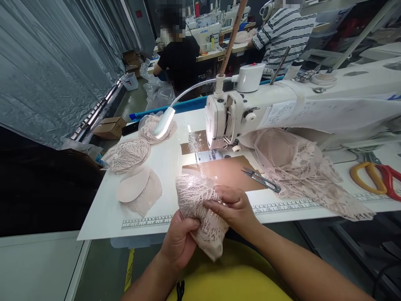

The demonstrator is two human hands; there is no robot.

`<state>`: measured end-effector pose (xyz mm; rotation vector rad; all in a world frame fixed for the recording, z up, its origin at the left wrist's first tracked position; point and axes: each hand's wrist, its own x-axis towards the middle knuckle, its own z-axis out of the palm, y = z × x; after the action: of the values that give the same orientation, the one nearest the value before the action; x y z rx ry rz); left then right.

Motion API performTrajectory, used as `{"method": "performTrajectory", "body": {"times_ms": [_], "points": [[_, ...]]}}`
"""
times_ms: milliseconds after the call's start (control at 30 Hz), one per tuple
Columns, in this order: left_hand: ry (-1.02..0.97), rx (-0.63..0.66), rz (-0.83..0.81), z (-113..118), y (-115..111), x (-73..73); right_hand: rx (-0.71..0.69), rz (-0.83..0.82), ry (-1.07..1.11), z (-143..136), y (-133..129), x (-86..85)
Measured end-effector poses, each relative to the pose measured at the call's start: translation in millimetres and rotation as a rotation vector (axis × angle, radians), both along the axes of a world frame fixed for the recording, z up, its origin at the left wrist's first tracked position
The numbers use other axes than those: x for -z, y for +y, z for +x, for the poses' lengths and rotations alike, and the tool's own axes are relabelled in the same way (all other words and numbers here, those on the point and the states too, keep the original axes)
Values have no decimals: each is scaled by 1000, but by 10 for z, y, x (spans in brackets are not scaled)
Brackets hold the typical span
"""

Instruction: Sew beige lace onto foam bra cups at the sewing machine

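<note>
A pale pink lace bra cup (200, 205) is held up over the table's front edge, in front of the sewing machine (219, 121). My left hand (180, 240) grips its lower left side, thumb on top and the other fingers behind. On the upper right edge, my right hand (234, 209) pinches the lace between thumb and fingers. Just beyond my right hand, thread snips (261, 179) lie on the brown sheet (228, 169) by the needle area. A larger piece of matching lace fabric (300, 171) rests right of the snips.
Lace cups (128, 154) and smooth cup pieces (134, 186) lie on the table's left side. A lamp head (165, 123) hangs over the back stack. Scissors (374, 179) with yellow and red handles sit at the right. Two people (180, 58) work at machines beyond.
</note>
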<state>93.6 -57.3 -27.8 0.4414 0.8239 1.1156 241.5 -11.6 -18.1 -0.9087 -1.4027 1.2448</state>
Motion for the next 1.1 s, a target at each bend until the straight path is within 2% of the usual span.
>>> {"method": "performTrajectory", "body": {"times_ms": [100, 200, 267, 333, 433, 467, 533, 633, 700, 800, 900, 1100], "points": [[68, -1, -9, -36, -36, 86, 71, -149, 113, 87, 40, 45], [136, 121, 79, -211, -88, 164, 142, -201, 254, 210, 115, 40], [244, 193, 202, -374, -102, 151, 123, -210, 267, 265, 152, -4], [427, 146, 365, -517, -80, 59, 30, -181, 159, 275, 160, -65], [763, 36, 580, -614, 18, -160, -215, -62, -92, 211, 116, -143], [864, 62, 615, -613, 60, -228, -291, -24, -146, 179, 95, -158], [976, 202, 622, -579, 143, -324, -388, 28, -197, 123, 60, -170], [960, 420, 593, -500, 222, -361, -375, 86, -206, 88, 45, -157], [960, 480, 622, -456, 237, -345, -312, 142, -205, 98, 51, -142], [975, 507, 666, -424, 238, -330, -207, 185, -231, 123, 58, -132], [927, 506, 675, -425, 250, -352, -130, 155, -258, 121, 60, -142], [889, 472, 655, -424, 325, -374, -85, 116, -270, 72, 76, -155]]}}
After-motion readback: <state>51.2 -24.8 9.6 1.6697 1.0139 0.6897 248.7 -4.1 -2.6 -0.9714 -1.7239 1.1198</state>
